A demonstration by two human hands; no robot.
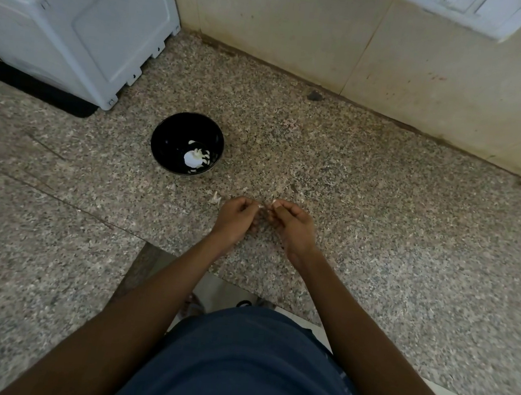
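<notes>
Both hands meet above the middle of the speckled grey-brown granite bench (380,210), a little nearer than its centre. The left hand (236,217) and the right hand (291,224) have their fingers curled inward, and their fingertips come together on a small whitish piece (263,207), which they pinch between them. It is too small to tell what the piece is. It sits at the far tips of both hands, raised only slightly off the stone or touching it; which of the two cannot be told. Just left of the left hand a thin white scrap (215,197) lies on the bench, apart from the fingers. Farther off and to the left stands a round black glossy bowl (176,130), upright, with a small heap of white cloves and slivers (194,157) in its bottom, towards its right side. The bowl is well apart from both hands. In the far left corner a large white plastic appliance (78,17) rests on a flat black mat (39,90). A cream tiled wall (303,25) runs along the far edge of the bench, and a white switch plate (465,9) is fixed to it at the far right. A dark spot (315,96) lies on the stone near the wall. At the near edge, the person's dark blue garment (244,366) shows between the two forearms.
</notes>
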